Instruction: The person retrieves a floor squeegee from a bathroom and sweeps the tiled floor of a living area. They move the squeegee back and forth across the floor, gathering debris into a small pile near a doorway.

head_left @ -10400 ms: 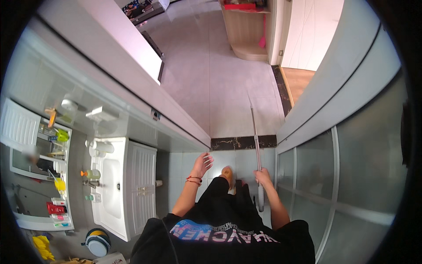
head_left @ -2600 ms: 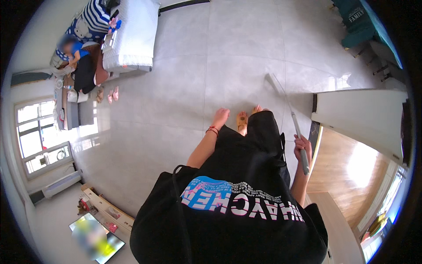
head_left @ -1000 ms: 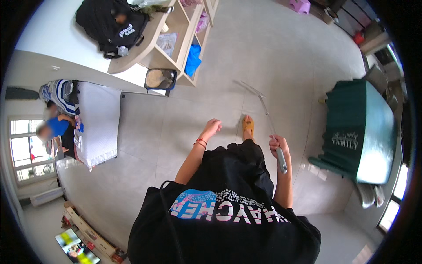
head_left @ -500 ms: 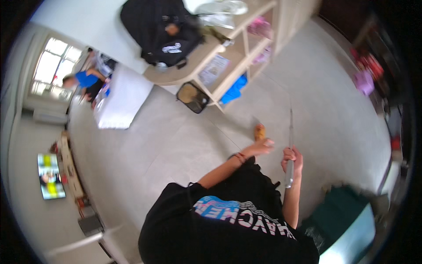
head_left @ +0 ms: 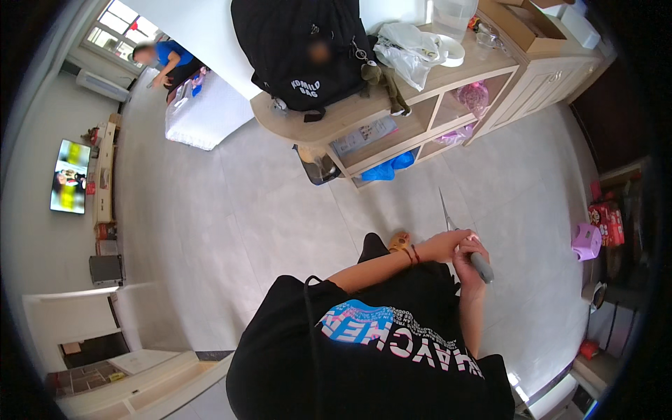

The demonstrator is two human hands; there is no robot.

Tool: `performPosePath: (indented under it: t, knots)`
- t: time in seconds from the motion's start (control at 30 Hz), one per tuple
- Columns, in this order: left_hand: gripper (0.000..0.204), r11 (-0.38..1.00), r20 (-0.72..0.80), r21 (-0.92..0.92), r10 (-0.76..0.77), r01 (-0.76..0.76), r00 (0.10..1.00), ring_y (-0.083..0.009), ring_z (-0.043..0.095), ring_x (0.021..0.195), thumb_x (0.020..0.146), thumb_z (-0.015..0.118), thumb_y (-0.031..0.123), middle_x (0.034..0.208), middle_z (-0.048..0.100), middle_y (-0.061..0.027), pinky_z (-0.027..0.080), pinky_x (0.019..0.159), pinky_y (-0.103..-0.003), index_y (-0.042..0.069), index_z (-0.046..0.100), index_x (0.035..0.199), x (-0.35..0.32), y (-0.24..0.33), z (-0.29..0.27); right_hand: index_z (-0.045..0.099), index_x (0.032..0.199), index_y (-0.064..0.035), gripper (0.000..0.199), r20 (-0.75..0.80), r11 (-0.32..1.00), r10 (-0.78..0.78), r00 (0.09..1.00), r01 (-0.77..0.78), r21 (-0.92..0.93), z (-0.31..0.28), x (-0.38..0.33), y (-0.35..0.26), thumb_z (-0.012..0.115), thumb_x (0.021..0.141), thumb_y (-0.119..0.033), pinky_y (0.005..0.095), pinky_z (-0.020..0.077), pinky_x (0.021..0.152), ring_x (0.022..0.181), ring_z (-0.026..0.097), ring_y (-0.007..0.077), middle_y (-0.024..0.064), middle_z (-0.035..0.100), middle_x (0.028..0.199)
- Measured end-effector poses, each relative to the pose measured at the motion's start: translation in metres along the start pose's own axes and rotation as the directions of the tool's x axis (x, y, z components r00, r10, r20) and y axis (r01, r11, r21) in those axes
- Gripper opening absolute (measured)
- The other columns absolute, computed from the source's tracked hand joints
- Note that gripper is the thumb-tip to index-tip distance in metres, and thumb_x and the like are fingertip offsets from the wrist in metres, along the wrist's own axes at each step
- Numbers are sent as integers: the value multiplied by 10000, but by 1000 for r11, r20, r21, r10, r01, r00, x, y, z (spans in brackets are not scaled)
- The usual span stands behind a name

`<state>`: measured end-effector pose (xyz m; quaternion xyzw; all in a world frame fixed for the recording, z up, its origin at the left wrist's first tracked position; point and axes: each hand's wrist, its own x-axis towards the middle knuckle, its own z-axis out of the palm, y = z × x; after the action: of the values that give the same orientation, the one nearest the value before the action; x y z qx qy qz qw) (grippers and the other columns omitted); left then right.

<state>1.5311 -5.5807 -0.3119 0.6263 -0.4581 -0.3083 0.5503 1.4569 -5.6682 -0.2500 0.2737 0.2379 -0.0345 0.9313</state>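
A long thin pointed tool (head_left: pixel 447 218) with a rounded grey handle (head_left: pixel 483 269) is held in front of my body, its tip directed away from me over the floor. My right hand (head_left: pixel 468 262) is wrapped round the handle, whose grey end sticks out beside the fingers. Against it lies my left hand (head_left: pixel 444 246), closed at the front of the handle and overlapping the right fingers. The left hand covers part of the tool, so its exact kind is hard to make out. Dark bands (head_left: pixel 414 255) circle my left wrist.
Ahead, a wooden shelf unit (head_left: pixel 336 136) carries a black backpack (head_left: pixel 301 52), plastic bags (head_left: pixel 409 49) and a cardboard box (head_left: pixel 521 26). A purple stool (head_left: pixel 586 241) stands at right. Far left, a person in blue (head_left: pixel 171 59) is beside a white-covered table (head_left: pixel 210 115).
My left hand has moved right and closed at the tool beside my right hand. The tool now leans to the left, and the view has turned, showing more of the shelf unit.
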Motion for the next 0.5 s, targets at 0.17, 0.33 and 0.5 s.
performPosePath:
  t: [0.17,0.33,0.5]
  knots:
    - [246,999,-107,23,-23,26,994,-298,492,897,727,504,136,972,533,-113,397,765,-339,67,506,963,28,-10,0,384,785,3,73,-38,996,91,995,-91,0,33,8,-12,329,823,-26,217,444,515,513,439,95,25,396,591]
    - [208,986,-14,-40,162,-162,987,-261,456,905,784,490,190,955,500,-117,368,813,-309,49,556,923,53,-2,-1,420,801,-32,92,-72,978,69,995,-82,-193,46,9,-19,334,832,-46,213,447,517,493,447,71,3,418,581]
    - [214,996,-40,-77,50,-53,998,-253,449,903,806,478,211,936,486,-111,370,800,-312,60,573,923,60,8,6,425,806,-44,85,-91,975,126,988,-140,-174,48,9,-39,344,830,-44,216,445,533,504,450,68,-1,425,596]
